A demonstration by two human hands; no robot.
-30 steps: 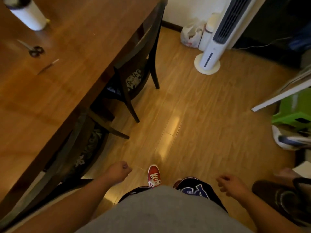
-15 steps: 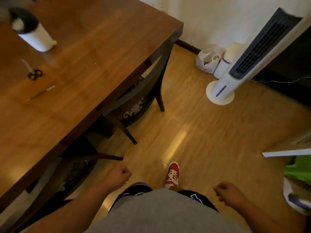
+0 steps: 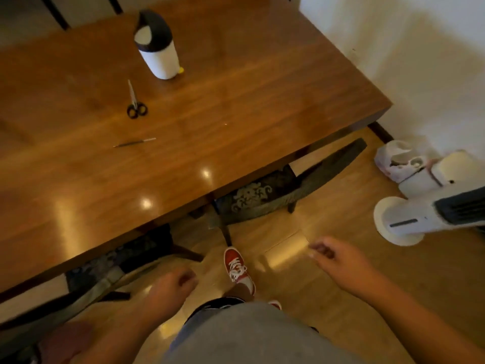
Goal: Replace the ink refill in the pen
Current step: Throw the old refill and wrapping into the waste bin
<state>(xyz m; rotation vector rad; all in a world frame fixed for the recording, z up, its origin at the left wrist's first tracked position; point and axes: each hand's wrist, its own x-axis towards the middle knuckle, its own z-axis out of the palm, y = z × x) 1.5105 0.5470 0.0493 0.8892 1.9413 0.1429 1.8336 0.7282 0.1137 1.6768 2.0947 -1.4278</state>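
Observation:
A thin ink refill (image 3: 134,142), dark with a pale end, lies flat on the brown wooden table (image 3: 236,106), left of its middle. I see no pen body. My left hand (image 3: 170,287) hangs below the table's near edge, fingers curled into a loose fist with nothing in it. My right hand (image 3: 333,256) is out over the floor to the right, fingers loosely bent, holding nothing. Both hands are well short of the refill.
Black-handled scissors (image 3: 135,103) and a white penguin-shaped container (image 3: 157,46) sit behind the refill. Two dark chairs (image 3: 275,195) are tucked under the table's near edge. A white tower fan (image 3: 420,219) and a plastic bag (image 3: 396,161) stand on the floor at right. My red shoe (image 3: 237,266) is stepping forward.
The view has swung left toward the table, which now fills most of the frame. My right hand has risen and moved forward. Both hands stay empty.

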